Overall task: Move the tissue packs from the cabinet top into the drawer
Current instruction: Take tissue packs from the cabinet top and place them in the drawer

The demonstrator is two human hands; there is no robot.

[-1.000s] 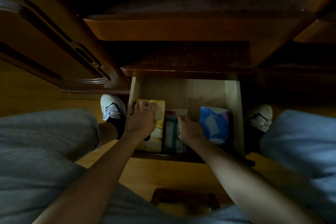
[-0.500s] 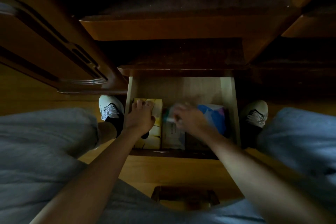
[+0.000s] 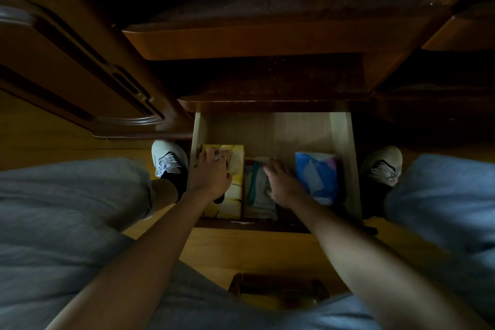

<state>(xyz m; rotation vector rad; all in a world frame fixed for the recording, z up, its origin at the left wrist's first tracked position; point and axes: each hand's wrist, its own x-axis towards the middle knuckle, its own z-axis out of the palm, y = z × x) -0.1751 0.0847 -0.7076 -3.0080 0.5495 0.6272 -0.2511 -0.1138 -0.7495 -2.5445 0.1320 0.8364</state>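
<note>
Left hand (image 3: 213, 173) lay flat, fingers relaxed, on the yellow rectangular tissue pack (image 3: 235, 158); right hand (image 3: 281, 182), spread but blurred, touched the adjacent white-and-green plastic tissue pack (image 3: 257, 190).

Dim, deep shadows above, wide-angle edge distortion, slight blur
</note>
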